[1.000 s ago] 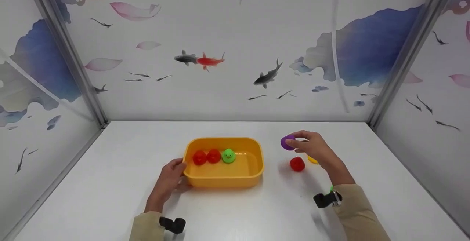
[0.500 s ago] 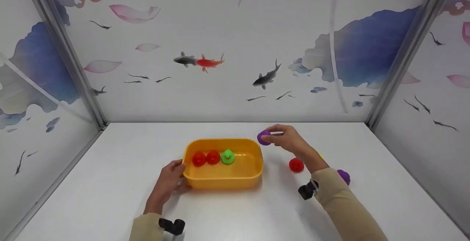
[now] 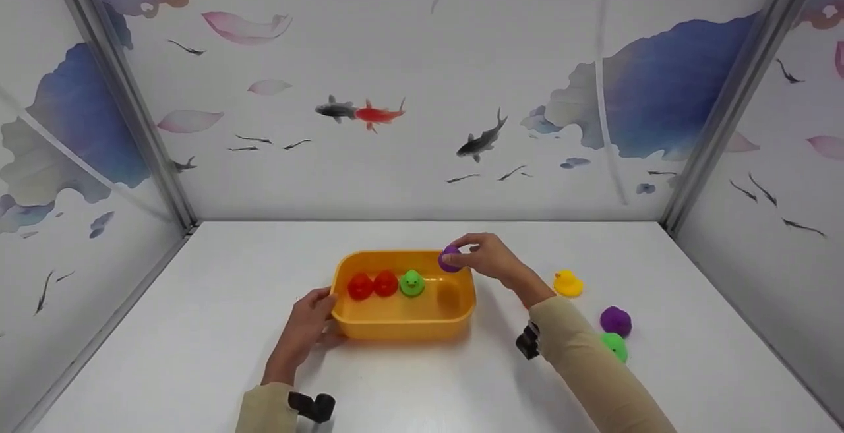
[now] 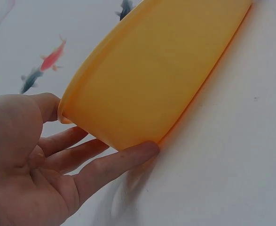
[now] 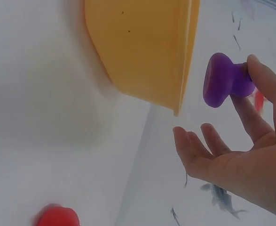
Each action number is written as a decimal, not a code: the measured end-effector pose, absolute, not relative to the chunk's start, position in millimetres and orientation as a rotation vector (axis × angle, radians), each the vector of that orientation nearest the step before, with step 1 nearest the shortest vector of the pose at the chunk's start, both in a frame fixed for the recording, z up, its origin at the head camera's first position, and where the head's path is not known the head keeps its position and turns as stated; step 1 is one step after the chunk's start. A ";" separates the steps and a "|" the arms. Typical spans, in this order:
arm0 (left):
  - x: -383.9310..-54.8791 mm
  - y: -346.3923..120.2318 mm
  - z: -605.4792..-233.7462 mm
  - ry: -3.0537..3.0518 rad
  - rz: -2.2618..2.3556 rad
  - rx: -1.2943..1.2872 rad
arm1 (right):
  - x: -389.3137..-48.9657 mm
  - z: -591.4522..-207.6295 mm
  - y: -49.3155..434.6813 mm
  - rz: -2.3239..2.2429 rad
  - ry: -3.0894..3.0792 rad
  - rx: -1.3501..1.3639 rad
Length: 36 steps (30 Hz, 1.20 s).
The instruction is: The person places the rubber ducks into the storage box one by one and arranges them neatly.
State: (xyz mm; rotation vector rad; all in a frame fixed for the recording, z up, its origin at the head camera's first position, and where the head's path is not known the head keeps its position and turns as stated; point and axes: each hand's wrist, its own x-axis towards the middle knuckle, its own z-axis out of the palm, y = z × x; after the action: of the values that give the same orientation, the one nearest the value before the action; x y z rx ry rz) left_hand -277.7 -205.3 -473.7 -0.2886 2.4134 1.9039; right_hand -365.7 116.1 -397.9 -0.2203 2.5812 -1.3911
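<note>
An orange-yellow plastic tub (image 3: 402, 329) stands on the white table, with a red duck (image 3: 360, 286), another red duck (image 3: 386, 283) and a green rubber duck (image 3: 412, 283) inside. My left hand (image 3: 300, 324) holds its left end, thumb at the rim and fingers against the side wall, as the left wrist view shows. Above the tub's back right corner, my right hand (image 3: 491, 258) pinches a purple rubber duck (image 5: 217, 80) between thumb and a finger. The right hand's other fingers are spread and touch nothing.
Right of the tub lie a yellow duck (image 3: 568, 283), a second purple duck (image 3: 616, 321) and a green duck (image 3: 614, 347), partly behind the right sleeve. A red one (image 5: 58, 216) is mostly hidden by that arm in the head view. Printed panels (image 3: 422, 176) enclose the table.
My right hand has carried the purple duck leftward from beside the loose ducks to over the tub. The left hand and the tub have stayed in place.
</note>
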 end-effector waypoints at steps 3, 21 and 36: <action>-277.3 -205.5 -473.6 2.411 1.906 -0.288 | -365.7 -403.6 109.9 -1.385 2.575 -0.208; -278.3 -205.1 -474.1 2.374 1.947 -0.306 | -370.0 -431.7 89.8 -1.338 2.588 -0.159; -279.2 -206.3 -475.5 2.398 1.923 -0.301 | -367.9 -440.2 79.1 -1.386 2.565 -0.049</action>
State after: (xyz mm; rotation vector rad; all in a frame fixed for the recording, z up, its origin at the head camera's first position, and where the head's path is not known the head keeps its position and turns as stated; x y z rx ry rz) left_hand -279.2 -206.3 -475.5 -0.3007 2.3978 1.9228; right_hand -367.9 79.1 -440.2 -0.0493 2.5646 -1.3856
